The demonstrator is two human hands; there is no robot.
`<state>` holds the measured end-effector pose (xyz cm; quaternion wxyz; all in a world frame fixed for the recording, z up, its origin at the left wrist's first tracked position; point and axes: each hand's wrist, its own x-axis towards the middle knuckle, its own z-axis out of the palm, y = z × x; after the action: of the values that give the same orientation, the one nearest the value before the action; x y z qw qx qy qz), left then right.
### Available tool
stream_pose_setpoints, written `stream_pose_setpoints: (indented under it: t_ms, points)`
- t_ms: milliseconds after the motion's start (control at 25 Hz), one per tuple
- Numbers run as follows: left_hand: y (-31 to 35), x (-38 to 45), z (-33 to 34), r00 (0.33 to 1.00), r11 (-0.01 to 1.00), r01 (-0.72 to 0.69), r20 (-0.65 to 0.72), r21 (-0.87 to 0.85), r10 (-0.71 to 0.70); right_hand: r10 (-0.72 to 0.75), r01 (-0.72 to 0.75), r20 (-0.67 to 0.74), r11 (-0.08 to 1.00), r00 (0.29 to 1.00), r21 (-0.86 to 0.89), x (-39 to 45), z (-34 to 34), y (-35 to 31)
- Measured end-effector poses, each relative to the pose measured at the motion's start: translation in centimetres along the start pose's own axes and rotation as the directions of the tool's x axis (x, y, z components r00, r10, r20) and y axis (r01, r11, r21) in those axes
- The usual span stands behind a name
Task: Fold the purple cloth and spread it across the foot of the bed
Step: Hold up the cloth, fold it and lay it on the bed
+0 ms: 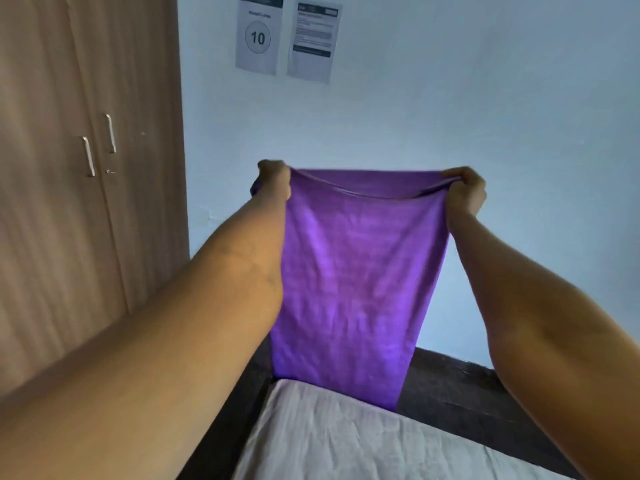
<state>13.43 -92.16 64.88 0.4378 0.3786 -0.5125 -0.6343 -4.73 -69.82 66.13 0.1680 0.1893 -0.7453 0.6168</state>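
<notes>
My left hand [275, 180] and right hand [464, 192] each grip a top corner of the purple cloth [353, 271], which hangs over the bed [346, 441]. Judged light, soft, limp; corners are the best hold for folding.

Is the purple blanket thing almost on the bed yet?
Not yet. The purple cloth looks already doubled, with layered edges along the top. The left hand and right hand grip its top corners, so it hangs above the bed. It still needs laying and spreading across the foot.
</notes>
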Motion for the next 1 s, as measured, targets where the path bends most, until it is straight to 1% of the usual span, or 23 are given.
stream_pose_setpoints:
  t_ms: [40,80,120,160,280,400,480,520,560,600,640,680,720,760,840,880,1000]
  points:
    - [1.6,-0.6,0.9,0.996,0.996,-0.073,-0.050,-0.049,0.071,-0.094,0.096,-0.055,0.995,0.994,0.039,0.5,0.0,-1.1]
    - [3.0,-1.1,1.7,0.986,0.983,-0.153,-0.077,-0.097,0.146,-0.145,0.150,-0.074,0.987,0.987,0.066,1.2,-0.2,-2.3]
    - [4.2,-1.5,2.1,0.977,0.972,-0.205,-0.087,-0.115,0.196,-0.172,0.177,-0.072,0.982,0.983,0.072,2.0,-0.8,-3.4]
    - [4.8,-1.4,2.3,0.974,0.970,-0.218,-0.090,-0.109,0.209,-0.163,0.166,-0.049,0.985,0.985,0.052,2.7,-1.6,-4.2]
    - [4.2,-1.4,0.9,0.980,0.984,-0.174,-0.108,-0.028,0.170,-0.087,0.088,0.015,0.995,0.996,-0.052,3.0,-3.9,-4.2]
    - [2.2,-2.7,-0.8,0.983,0.992,-0.114,-0.142,0.051,0.120,0.019,-0.014,0.049,0.994,0.999,-0.105,0.7,-4.4,-2.4]
    - [0.9,-3.9,-2.7,0.980,0.975,-0.052,-0.179,0.217,0.092,0.077,-0.067,0.077,0.991,0.994,-0.115,-1.3,-4.6,-1.4]
    - [0.3,-4.6,-3.9,0.977,0.941,-0.051,-0.178,0.334,0.116,0.090,-0.079,0.085,0.989,0.992,-0.126,-2.5,-4.9,-1.0]
    - [-0.1,-5.4,-5.2,0.972,0.879,-0.075,-0.162,0.471,0.170,0.102,-0.090,0.079,0.986,0.992,-0.140,-3.7,-5.5,-0.8]
    - [-0.4,-6.1,-6.4,0.960,0.772,-0.120,-0.125,0.625,0.251,0.120,-0.110,0.063,0.983,0.991,-0.146,-4.8,-6.2,-0.6]
    - [-0.5,-7.1,-7.7,0.941,0.636,-0.169,-0.068,0.753,0.331,0.145,-0.136,0.045,0.978,0.988,-0.156,-5.8,-7.0,-0.6]
    - [-0.5,-8.4,-8.9,0.923,0.494,-0.206,0.000,0.845,0.385,0.165,-0.158,0.029,0.972,0.986,-0.176,-6.6,-7.8,-0.4]
    - [-0.5,-9.8,-10.0,0.909,0.376,-0.234,0.064,0.896,0.413,0.188,-0.180,0.021,0.964,0.982,-0.194,-7.6,-8.6,-0.3]
    - [-0.4,-10.9,-10.8,0.899,0.282,-0.244,0.108,0.928,0.424,0.213,-0.204,0.020,0.956,0.977,-0.210,-8.2,-9.4,-0.2]
    - [-0.3,-13.6,-12.7,0.903,0.118,-0.227,0.163,0.967,0.398,0.252,-0.234,0.037,0.938,0.967,-0.257,-10.4,-11.6,-1.1]
    - [-0.4,-15.2,-13.8,0.907,0.075,-0.220,0.176,0.973,0.384,0.271,-0.244,0.060,0.928,0.961,-0.283,-11.8,-13.0,-1.7]
    - [-1.8,-19.7,-16.9,0.903,0.005,-0.243,0.224,0.970,0.368,0.319,-0.257,0.111,0.890,0.941,-0.378,-17.0,-17.6,-3.0]
